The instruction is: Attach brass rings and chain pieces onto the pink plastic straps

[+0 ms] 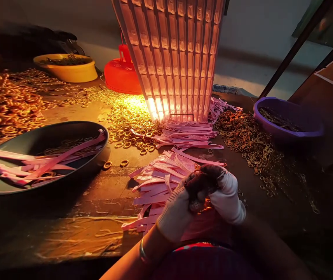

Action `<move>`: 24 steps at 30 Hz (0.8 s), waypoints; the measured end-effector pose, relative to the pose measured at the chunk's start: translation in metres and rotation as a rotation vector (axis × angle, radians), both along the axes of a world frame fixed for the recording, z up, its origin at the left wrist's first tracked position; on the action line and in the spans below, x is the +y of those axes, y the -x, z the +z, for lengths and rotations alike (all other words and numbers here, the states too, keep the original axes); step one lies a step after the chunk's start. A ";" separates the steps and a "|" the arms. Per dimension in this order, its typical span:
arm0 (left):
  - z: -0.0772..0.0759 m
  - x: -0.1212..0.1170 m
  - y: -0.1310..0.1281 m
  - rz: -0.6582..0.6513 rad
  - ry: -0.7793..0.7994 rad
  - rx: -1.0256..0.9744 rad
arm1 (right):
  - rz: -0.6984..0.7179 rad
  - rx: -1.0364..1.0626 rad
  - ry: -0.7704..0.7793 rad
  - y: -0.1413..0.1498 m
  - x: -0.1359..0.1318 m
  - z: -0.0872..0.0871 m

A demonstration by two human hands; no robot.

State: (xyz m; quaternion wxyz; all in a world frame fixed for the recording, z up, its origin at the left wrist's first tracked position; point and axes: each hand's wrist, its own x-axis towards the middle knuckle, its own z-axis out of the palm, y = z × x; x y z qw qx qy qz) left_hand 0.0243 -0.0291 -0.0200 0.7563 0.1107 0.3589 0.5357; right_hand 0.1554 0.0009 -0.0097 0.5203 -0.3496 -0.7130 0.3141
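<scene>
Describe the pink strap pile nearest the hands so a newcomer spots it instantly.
Find the tall ridged panel at the back. Below its foot in the picture lies a pink bundle; the strap pile is the next one down, toward the wearer. Unlike that bundle, it is partly covered in view by the gloved left hand.

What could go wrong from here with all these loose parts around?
The pink straps lie loosely heaped beside the left hand, so a sweep might scatter them. One strap pokes over the rim of the green bowl and could snag. Glare from the red lamp may hide individual rings.
</scene>
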 end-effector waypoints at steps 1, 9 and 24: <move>-0.001 -0.001 -0.001 0.007 0.004 -0.013 | 0.013 -0.064 -0.081 -0.002 -0.001 -0.001; -0.003 0.000 0.011 -0.015 -0.259 0.449 | -0.023 -0.591 -0.275 -0.016 -0.001 0.018; 0.042 0.086 0.029 -0.412 -0.414 0.767 | -0.092 -0.677 0.144 -0.033 0.035 0.023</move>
